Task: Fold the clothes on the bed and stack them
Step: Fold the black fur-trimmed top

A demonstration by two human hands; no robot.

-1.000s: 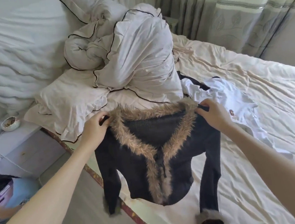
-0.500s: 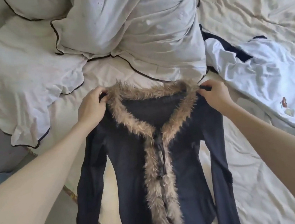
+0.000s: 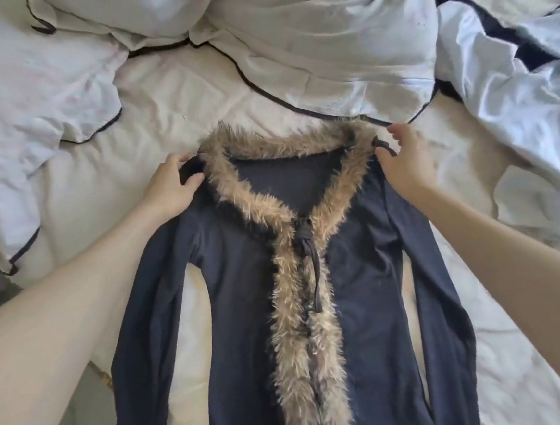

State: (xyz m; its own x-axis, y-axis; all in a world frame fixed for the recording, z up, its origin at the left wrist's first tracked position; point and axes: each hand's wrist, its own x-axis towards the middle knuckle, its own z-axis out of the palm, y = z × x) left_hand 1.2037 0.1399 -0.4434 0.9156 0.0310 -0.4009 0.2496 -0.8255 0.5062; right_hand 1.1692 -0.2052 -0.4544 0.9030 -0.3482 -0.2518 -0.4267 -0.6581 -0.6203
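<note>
Cardigan (image 3: 244, 283), dark with fur trim, is laid flat on the bed (image 3: 173, 96), front up, sleeves spread near. Its left shoulder is pinched by the left hand (image 3: 171, 184), its right shoulder by the right hand (image 3: 406, 160). A white garment (image 3: 511, 90) is seen at the right.

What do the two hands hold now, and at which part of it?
Both hold the dark cardigan at its shoulders: the left hand pinches the left shoulder, the right hand the right shoulder, beside the fur collar.
</note>
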